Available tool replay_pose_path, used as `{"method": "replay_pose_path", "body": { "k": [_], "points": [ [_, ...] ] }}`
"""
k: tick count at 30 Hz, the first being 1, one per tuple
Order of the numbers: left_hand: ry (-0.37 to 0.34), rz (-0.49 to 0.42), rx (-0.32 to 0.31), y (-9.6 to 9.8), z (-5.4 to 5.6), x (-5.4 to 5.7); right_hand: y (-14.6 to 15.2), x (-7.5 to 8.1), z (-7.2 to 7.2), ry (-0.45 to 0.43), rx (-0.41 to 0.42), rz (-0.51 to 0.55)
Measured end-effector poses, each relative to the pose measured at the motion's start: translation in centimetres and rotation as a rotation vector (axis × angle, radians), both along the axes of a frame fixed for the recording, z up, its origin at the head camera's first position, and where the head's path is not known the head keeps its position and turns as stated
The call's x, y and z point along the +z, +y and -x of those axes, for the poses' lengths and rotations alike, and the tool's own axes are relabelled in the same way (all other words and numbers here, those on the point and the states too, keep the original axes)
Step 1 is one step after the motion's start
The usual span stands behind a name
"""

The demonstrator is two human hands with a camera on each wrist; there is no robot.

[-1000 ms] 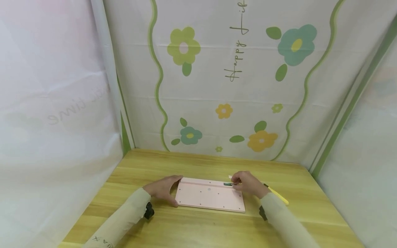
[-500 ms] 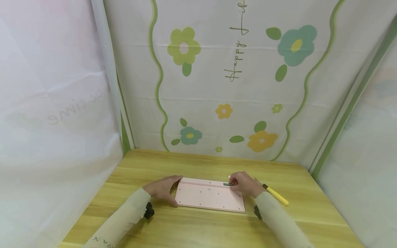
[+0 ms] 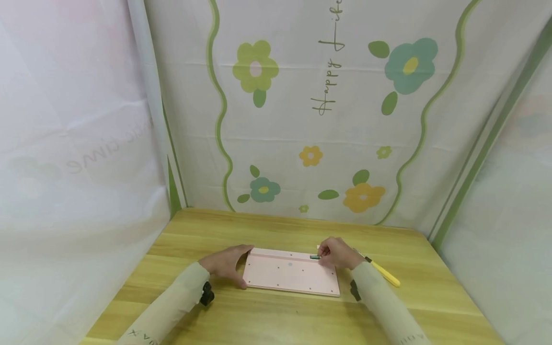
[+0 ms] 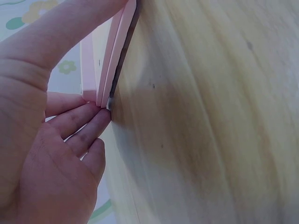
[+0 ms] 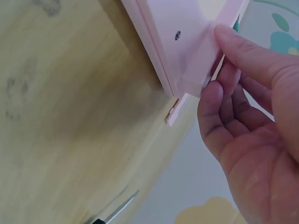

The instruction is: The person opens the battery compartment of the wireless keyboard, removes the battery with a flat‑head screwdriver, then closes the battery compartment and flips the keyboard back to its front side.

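Observation:
A pink keyboard (image 3: 286,273) lies with its screwed underside up, the keys hidden. Along its far side runs a raised ridge with an open battery compartment, where a green battery (image 3: 315,257) partly shows. My left hand (image 3: 226,262) grips the left end; the left wrist view has its fingertips against the keyboard's edge (image 4: 107,74). At the compartment's right end is my right hand (image 3: 338,252). In the right wrist view, the right thumb (image 5: 247,51) lies on the ridge and the bent index finger reaches its other side; anything between them is hidden.
A screwdriver (image 3: 384,273) with a yellow handle lies on the wooden table (image 3: 258,321), right of the keyboard; its metal shaft (image 5: 122,205) shows in the right wrist view. A small pink strip (image 5: 176,111) lies behind the keyboard's corner. Flowered white curtains (image 3: 284,110) enclose the table.
My right hand has shifted slightly left along the ridge, exposing more of the screwdriver behind it. The left hand and the keyboard have stayed in place.

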State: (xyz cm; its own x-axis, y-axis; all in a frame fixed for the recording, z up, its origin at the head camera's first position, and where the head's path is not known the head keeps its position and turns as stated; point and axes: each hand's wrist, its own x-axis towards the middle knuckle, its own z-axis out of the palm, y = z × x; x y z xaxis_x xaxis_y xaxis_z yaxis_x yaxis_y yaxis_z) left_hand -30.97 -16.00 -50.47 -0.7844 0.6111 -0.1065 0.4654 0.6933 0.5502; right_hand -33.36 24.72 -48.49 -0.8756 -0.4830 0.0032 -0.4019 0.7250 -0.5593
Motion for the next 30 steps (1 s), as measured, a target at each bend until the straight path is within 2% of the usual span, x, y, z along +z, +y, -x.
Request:
{"method": "replay_pose_path", "body": {
  "k": [6, 11, 14, 20, 24, 30],
  "points": [
    [-0.020, -0.009, -0.010, 0.1, -0.2, -0.2, 0.2, 0.0, 0.4, -0.045, 0.033, -0.008],
    [-0.020, -0.013, -0.007, -0.1, -0.2, -0.3, 0.2, 0.3, 0.6, 0.002, 0.103, -0.035],
    [-0.016, -0.009, -0.005, -0.1, -0.1, -0.3, 0.2, 0.8, 0.7, 0.019, 0.131, -0.047],
    [-0.009, 0.005, -0.004, -0.2, 0.2, -0.3, 0.6, 2.3, 0.9, -0.007, 0.129, -0.061],
    [-0.007, 0.007, -0.003, -0.1, 0.3, -0.3, 1.2, 3.2, 1.7, 0.003, 0.148, -0.055],
    [-0.002, 0.010, -0.005, -0.1, 0.3, 0.1, 1.2, 4.2, 3.1, 0.069, 0.159, -0.028]
  ]
}}
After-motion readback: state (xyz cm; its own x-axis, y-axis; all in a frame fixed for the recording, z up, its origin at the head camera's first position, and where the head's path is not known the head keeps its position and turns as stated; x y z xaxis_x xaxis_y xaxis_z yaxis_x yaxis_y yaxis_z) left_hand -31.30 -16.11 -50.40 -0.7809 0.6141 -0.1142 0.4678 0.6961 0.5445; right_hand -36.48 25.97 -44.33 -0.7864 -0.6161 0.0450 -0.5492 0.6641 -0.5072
